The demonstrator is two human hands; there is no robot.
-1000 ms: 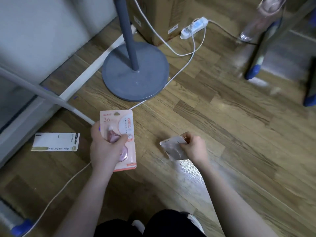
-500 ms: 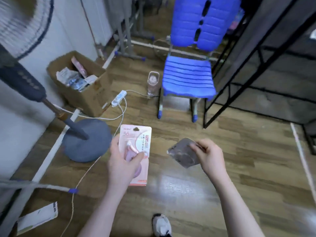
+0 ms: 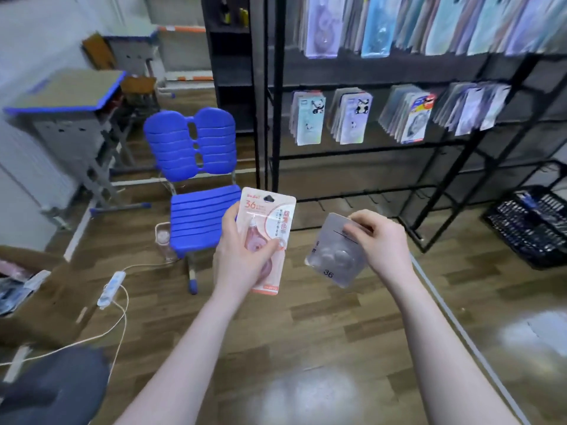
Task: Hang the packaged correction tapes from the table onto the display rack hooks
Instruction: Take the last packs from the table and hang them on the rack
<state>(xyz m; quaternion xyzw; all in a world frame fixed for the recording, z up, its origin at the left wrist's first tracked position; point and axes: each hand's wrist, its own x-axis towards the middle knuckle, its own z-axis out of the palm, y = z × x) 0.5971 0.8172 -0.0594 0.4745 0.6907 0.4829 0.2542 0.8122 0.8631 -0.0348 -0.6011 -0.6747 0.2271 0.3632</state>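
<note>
Two packs are gripped: pink correction tape pack (image 3: 267,237) by left hand (image 3: 245,259), grey pack (image 3: 336,251) pinched by right hand (image 3: 382,240). Display rack (image 3: 429,148), unseen a second ago, is now faced beyond both; hanging judged next.

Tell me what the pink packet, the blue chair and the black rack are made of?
The pink correction tape package looks like a matte printed card with a clear, glossy plastic bubble over the tape. The blue chair seems to be moulded plastic, smooth and slightly shiny, with ribbed slats, on pale legs that are probably metal. The display rack looks like thin metal bars painted matte black.
</note>
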